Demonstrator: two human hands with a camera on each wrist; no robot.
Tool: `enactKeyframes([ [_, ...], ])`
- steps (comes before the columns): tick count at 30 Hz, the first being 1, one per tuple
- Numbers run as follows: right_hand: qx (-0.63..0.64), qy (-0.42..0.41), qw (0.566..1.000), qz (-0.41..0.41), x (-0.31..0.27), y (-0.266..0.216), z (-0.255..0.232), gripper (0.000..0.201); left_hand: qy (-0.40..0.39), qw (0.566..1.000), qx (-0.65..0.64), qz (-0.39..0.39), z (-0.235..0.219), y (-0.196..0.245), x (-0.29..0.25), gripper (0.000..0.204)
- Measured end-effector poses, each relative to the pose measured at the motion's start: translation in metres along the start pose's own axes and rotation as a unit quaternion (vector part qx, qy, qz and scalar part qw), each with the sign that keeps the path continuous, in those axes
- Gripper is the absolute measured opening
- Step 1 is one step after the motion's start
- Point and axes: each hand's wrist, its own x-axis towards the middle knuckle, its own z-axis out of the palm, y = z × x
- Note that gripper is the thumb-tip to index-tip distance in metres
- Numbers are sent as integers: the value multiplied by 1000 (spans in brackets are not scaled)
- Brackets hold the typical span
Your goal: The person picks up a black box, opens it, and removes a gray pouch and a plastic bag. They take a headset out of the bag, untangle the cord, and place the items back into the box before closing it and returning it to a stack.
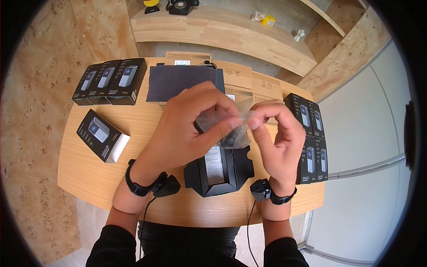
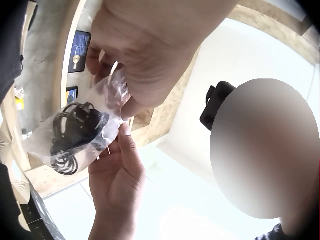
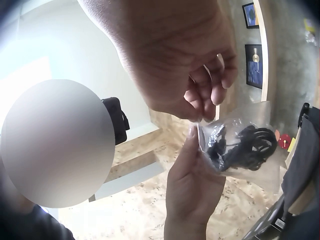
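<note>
A clear plastic bag [image 1: 240,139] with a coiled black cable [image 2: 77,127] inside hangs between the two hands over the table. The left hand [image 1: 187,122] pinches the bag's top edge between thumb and fingers. Right beside it, the right hand [image 1: 281,147] pinches the same edge, the two thumbs nearly meeting. In the right wrist view, the cable's loops [image 3: 262,145] show through the plastic. Below the hands lies an opened black box [image 1: 213,189] with its flaps spread, a white printed strip [image 1: 214,165] within; its far end is hidden behind the bag and left hand.
Black product boxes [image 1: 126,80] stand in a row at the back left; another box [image 1: 101,135] lies nearer, with a white end flap. Several more boxes [image 1: 307,155] line the right edge. Behind the hands are a dark grey sheet [image 1: 171,84] and brown cartons [image 1: 238,75].
</note>
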Motion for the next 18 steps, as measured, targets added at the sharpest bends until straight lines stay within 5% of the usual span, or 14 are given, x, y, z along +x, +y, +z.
enactKeyframes([
  [5, 59, 70, 994, 66, 0, 0, -6, 9, 23, 1000, 0, -8, -8, -5, 2, 11],
  [18, 81, 52, 994, 44, 0, 3, -8, 13, 51, 998, -28, -15, -9, -4, 1, 8],
])
